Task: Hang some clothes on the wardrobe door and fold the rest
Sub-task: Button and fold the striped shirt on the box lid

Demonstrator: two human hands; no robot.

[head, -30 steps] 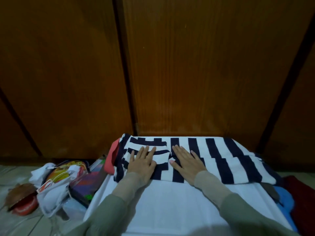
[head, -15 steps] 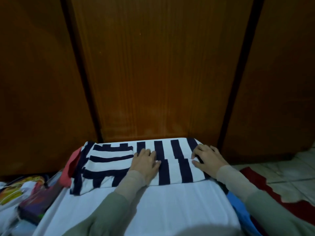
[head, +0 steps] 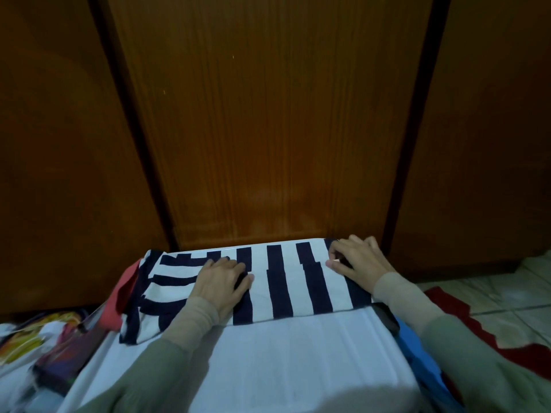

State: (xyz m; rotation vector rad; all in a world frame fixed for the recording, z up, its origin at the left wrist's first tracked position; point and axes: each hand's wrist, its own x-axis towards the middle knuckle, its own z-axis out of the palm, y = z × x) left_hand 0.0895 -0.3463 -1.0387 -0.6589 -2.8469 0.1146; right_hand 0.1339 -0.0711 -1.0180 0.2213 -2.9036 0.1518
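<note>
A white and navy striped garment (head: 286, 281) lies folded on a white ribbed surface (head: 298, 362), right in front of the brown wooden wardrobe doors (head: 268, 129). My left hand (head: 222, 286) lies flat on the garment's left-middle part, fingers straight. At the garment's right end, my right hand (head: 357, 262) has its fingers curled and its thumb pinching the fabric edge. The garment's left end, with its sideways stripes, hangs slightly over the surface edge.
A red cloth (head: 119, 296) pokes out under the garment's left end. Bags and colourful packets (head: 44, 353) crowd the floor at the left. A blue cloth (head: 417, 350) and a dark red cloth (head: 477, 326) lie at the right on the tiled floor (head: 507, 287).
My right hand slid from the garment's middle to its right end and curled onto the edge. My left hand stayed flat in place. The view turned to the right.
</note>
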